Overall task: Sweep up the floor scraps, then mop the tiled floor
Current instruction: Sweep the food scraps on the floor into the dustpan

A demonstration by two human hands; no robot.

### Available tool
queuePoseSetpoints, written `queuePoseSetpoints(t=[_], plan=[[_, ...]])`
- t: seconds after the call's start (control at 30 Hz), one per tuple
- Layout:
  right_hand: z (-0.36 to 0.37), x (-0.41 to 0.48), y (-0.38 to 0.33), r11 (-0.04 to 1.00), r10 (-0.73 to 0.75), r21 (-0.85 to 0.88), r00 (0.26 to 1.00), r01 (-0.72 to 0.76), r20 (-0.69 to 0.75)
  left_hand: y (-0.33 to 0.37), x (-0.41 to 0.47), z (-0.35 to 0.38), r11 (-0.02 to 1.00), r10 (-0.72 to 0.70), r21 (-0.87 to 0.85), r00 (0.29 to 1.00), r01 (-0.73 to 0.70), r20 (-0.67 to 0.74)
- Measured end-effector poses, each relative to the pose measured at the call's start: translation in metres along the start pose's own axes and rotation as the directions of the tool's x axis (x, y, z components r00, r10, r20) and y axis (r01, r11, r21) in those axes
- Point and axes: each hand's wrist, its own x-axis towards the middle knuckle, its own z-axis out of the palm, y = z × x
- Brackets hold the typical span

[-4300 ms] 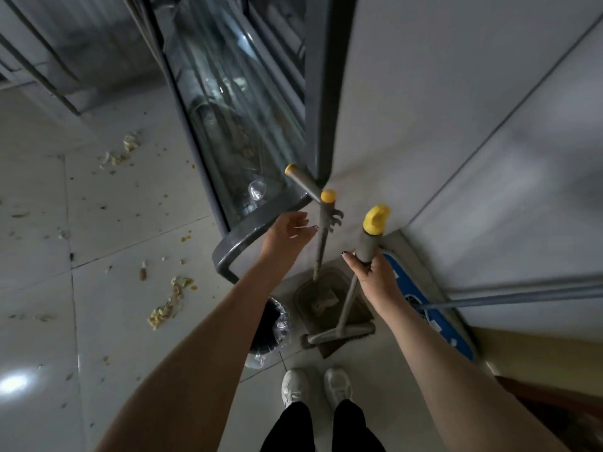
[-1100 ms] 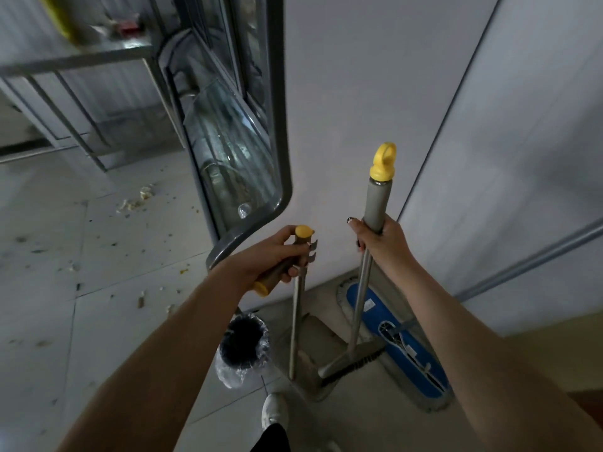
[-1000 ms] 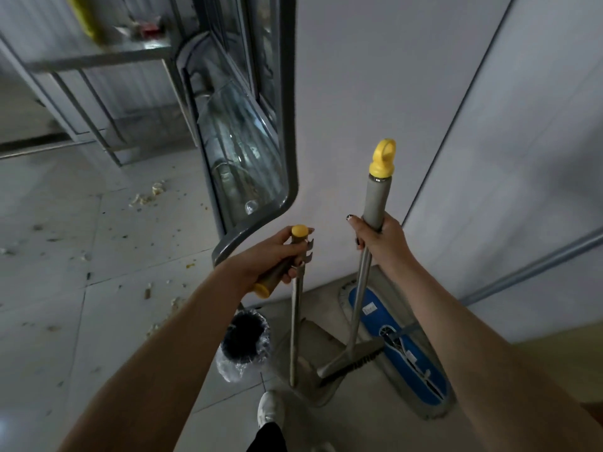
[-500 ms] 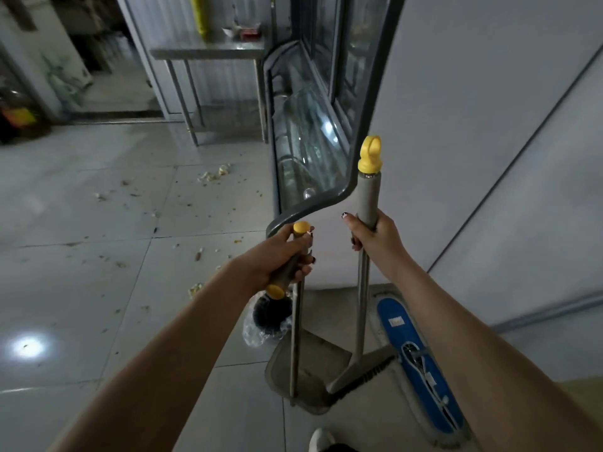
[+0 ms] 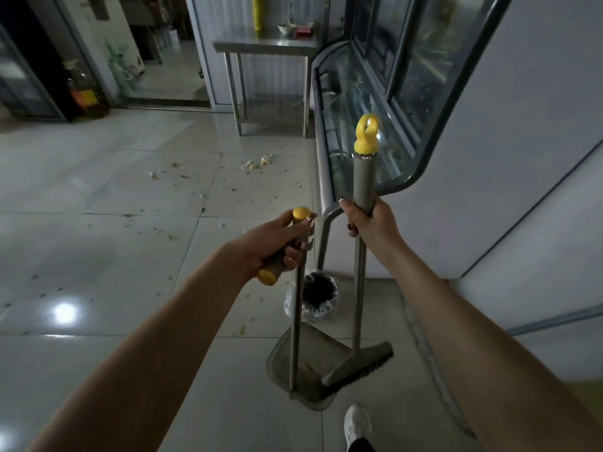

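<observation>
The pale tiled floor (image 5: pixel 98 256) fills the left and middle of the view. Along its right edge stands a glass-fronted cabinet (image 5: pixel 375 102), and a steel table (image 5: pixel 264 44) stands against the floor's far edge just to the cabinet's left. Close to the person, near the floor's right edge, a grey dustpan (image 5: pixel 310 363) sits low with its thin pole rising upright; whether the pan touches the tiles cannot be told. The broom (image 5: pixel 360 288) stands just to the right of that pole, also upright, and its dark-bristled head lies across the dustpan's right rim. Behind both, at the cabinet's foot, is a small bin (image 5: pixel 318 296) lined with a clear bag. The left hand (image 5: pixel 277 241) grips the dustpan's slanted crossbar handle, fingers curled tight round the grey grip so that a yellow end shows above the thumb and another below the heel of the hand. The right hand (image 5: pixel 372 223) is wrapped round the lower end of the broom's grey sleeve, with the thumb on the left side; the rest of the sleeve and a yellow ring cap (image 5: pixel 367 133) stand above the fist. Scraps (image 5: pixel 257 162) lie scattered on the far tiles, well apart from the broom head. A white shoe (image 5: pixel 358 422) shows at the near edge.
</observation>
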Motion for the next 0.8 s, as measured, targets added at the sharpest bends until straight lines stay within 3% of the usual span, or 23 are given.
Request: queuePoseSetpoints(t=[0.3,0.8], plan=[[0.108,-0.030,-0.013,0.999,-0.035,0.019,0.996,0.034,0.082,-0.013,-0.086,-0.083,0.997,0.050,-0.049,0.974,-0.062,-0.220],[0.275,-0.018,-0.040,0.994,-0.106,0.051,0.938,0.095,0.331,-0.015,-0.194,-0.220,0.991,0.135,0.074,0.835,-0.113,-0.533]])
